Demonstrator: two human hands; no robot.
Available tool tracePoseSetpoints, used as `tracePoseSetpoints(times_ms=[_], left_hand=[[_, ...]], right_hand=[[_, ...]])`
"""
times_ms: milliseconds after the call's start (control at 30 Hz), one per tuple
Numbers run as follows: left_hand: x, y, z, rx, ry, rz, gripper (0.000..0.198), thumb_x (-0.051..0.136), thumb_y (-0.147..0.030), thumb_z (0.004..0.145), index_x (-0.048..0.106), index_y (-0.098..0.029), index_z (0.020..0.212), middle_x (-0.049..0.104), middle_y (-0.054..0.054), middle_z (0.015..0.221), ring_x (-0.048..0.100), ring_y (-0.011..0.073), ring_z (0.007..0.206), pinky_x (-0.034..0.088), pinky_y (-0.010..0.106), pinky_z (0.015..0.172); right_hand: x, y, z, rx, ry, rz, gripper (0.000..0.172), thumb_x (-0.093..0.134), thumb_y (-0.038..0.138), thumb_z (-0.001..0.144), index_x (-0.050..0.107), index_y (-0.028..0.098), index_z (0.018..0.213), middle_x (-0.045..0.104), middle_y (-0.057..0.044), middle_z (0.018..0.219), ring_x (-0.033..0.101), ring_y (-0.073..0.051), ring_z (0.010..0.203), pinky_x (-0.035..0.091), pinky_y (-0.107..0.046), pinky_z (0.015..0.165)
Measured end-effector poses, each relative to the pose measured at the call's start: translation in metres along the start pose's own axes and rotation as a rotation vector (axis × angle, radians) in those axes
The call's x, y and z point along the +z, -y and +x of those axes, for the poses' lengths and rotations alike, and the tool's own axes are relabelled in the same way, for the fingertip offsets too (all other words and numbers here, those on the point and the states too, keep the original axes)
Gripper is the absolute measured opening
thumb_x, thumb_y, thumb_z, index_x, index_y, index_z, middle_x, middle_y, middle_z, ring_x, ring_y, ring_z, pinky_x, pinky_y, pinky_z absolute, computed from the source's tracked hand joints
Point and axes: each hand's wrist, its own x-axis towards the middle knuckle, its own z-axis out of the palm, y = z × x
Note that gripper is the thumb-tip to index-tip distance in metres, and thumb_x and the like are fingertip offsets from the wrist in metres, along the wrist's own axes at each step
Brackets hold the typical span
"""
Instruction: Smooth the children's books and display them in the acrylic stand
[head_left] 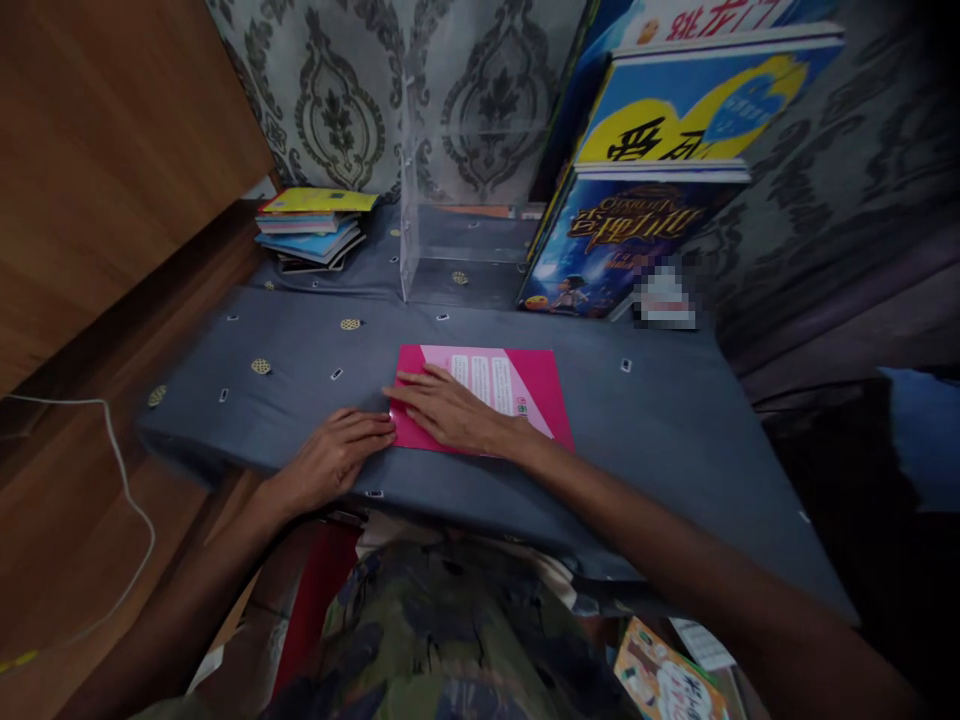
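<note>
A pink book (pixel 536 395) with a lighter pink panel and white text boxes lies flat on the cloth-covered table (pixel 660 440). Across its left part rests my right hand (pixel 450 408), palm down, its fingers stretched toward the left edge. My left hand (pixel 341 455) is at the book's lower left corner, with its fingertips touching the edge there. Those fingers lie extended and close together on the cloth. Neither hand is wrapped around anything.
Behind the book stands a clear acrylic rack (pixel 409 220). Large picture books (pixel 622 240) lean upright at its right. A stack of thin books (pixel 315 225) sits at the back left. A white cable (pixel 124 480) hangs at left. An orange book (pixel 664 675) shows below the table.
</note>
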Motion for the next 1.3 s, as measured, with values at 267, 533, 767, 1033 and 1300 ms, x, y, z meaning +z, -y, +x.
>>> tracePoseSetpoints(times_ms=[267,533,767,1033,1300], left_hand=[[-0.002,-0.007,0.005,0.009,-0.038,0.074,0.036,0.043,-0.007,0.092,0.069,-0.018,0.114,0.074,0.011,0.113,0.068,0.0224,0.108,0.053,0.042,0.095],[0.003,-0.013,0.015,0.006,-0.024,0.176,0.023,0.052,-0.025,0.098,0.064,-0.018,0.117,0.072,0.010,0.110,0.065,0.0237,0.112,0.048,0.041,0.098],[0.009,-0.019,0.036,0.001,0.043,0.397,0.026,0.057,-0.039,0.097,0.065,-0.018,0.110,0.069,0.011,0.101,0.066,0.0247,0.089,0.049,0.042,0.086],[0.016,-0.019,0.056,0.115,0.139,0.313,0.029,0.053,-0.029,0.099,0.059,-0.018,0.125,0.065,0.013,0.130,0.062,0.0270,0.120,0.046,0.044,0.103],[0.008,-0.049,0.085,0.116,0.461,0.480,0.061,0.055,-0.003,0.082,0.042,-0.013,0.141,0.058,0.022,0.135,0.062,0.0342,0.118,0.054,0.047,0.092]], right_hand=[[0.000,0.035,-0.040,-0.014,0.026,0.046,0.051,0.044,0.018,0.101,0.039,0.015,0.152,0.054,-0.014,0.149,0.042,-0.022,0.144,0.029,-0.049,0.122],[-0.011,0.048,-0.086,0.055,0.057,0.039,0.052,0.048,0.024,0.101,0.039,0.015,0.152,0.047,-0.013,0.154,0.036,-0.022,0.148,0.022,-0.054,0.124],[-0.015,0.032,-0.131,0.207,-0.059,-0.042,0.059,0.051,0.032,0.101,0.033,0.021,0.155,0.042,-0.015,0.157,0.032,-0.027,0.149,0.020,-0.062,0.123],[-0.025,0.007,-0.177,0.354,-0.181,-0.070,0.062,0.047,0.037,0.102,0.023,0.027,0.159,0.042,-0.012,0.157,0.038,-0.027,0.146,0.026,-0.062,0.121],[-0.043,-0.005,-0.175,0.448,-0.279,0.057,0.044,0.039,0.037,0.104,0.047,0.028,0.147,0.060,-0.009,0.143,0.058,-0.026,0.131,0.029,-0.063,0.119]])
